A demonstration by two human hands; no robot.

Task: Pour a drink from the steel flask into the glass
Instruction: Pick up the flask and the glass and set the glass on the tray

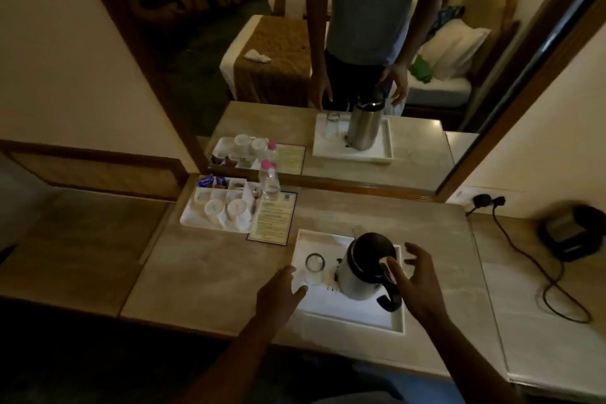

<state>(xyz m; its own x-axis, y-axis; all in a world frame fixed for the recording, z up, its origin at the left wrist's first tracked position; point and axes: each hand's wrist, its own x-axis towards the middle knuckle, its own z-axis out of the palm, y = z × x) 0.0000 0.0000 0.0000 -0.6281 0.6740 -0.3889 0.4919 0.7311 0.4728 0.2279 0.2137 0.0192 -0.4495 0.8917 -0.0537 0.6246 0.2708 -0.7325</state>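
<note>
Steel flask black-lidded, upright beside glass; both hands' fingers spread, empty

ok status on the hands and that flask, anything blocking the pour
Left hand open, beside the clear drinking glass. Right hand open at the steel flask with black lid, not gripping its handle. Both upright on the white tray; nothing between them.

I count one steel flask and one glass on one white tray. A second tray holds two upturned cups. One water bottle, one framed card, one kettle, and my two hands show.
</note>
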